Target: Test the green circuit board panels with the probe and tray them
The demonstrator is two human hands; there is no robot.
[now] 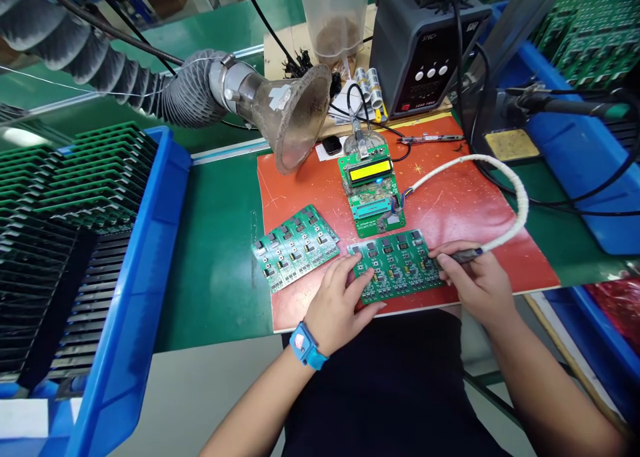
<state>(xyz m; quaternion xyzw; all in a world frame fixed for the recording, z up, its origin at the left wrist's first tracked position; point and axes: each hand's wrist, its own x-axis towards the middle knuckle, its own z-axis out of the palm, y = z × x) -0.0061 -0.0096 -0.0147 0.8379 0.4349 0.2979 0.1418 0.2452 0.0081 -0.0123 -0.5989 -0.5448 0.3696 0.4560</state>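
Note:
A green circuit board panel (395, 270) lies on the red mat near its front edge. My left hand (345, 300), with a blue wrist strap, rests on the panel's left end, fingers spread. In my right hand (475, 277) is a dark probe (463, 255), its tip at the panel's right end; a white sleeved cable (517, 183) curves from it to a programmer board (373, 190) with a lit yellow display. Left of the held-down panel are more panels (297, 247), overlapping.
A fume extractor nozzle (303, 120) hangs over the mat's back left. Blue bins of boards stand at left (165, 170) and right (565, 150). Behind the mat are a soldering station (425, 57), a plastic container (335, 23) and loose black cables.

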